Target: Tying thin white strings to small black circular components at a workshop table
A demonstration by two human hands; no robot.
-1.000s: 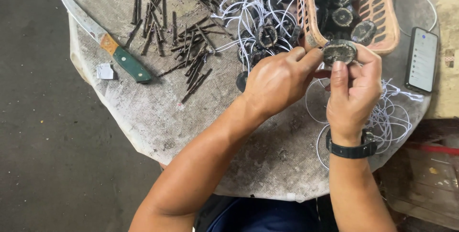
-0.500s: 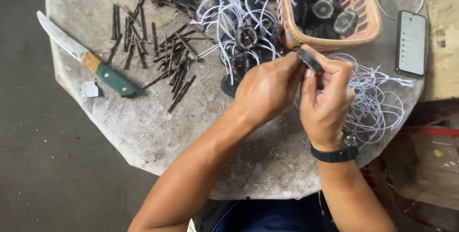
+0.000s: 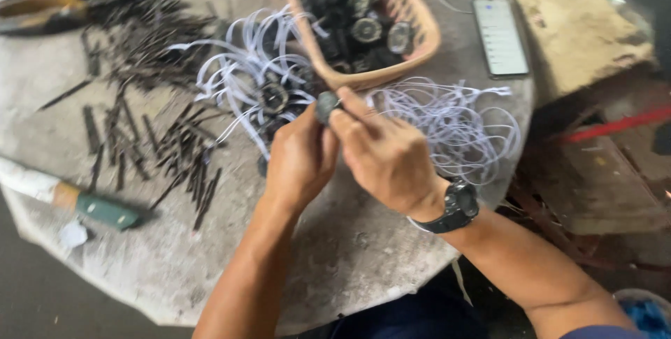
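Both hands meet over the middle of a round stone table (image 3: 349, 255). My left hand (image 3: 300, 161) and my right hand (image 3: 381, 154) pinch one small dark round part (image 3: 326, 106) between their fingertips. The right wrist wears a black watch (image 3: 454, 206). Just beyond the part stands a tan plastic basket (image 3: 412, 49) filled with several similar dark round parts (image 3: 367, 28). White wire loops (image 3: 454, 122) lie to the right of my hands, and another bundle of white loops (image 3: 251, 80) lies to the left around more dark parts.
Several dark metal strips (image 3: 164, 147) are scattered over the table's left half. A knife with a green handle (image 3: 98, 210) lies at the left edge, and another tool (image 3: 42, 10) at top left. A phone (image 3: 500, 35) lies at the right. Rough blocks and clutter sit beyond the table's right side.
The view has swung and tilted, so the table now sits lower left. Both hands have turned the small round part and hold it nearer the basket's front rim.
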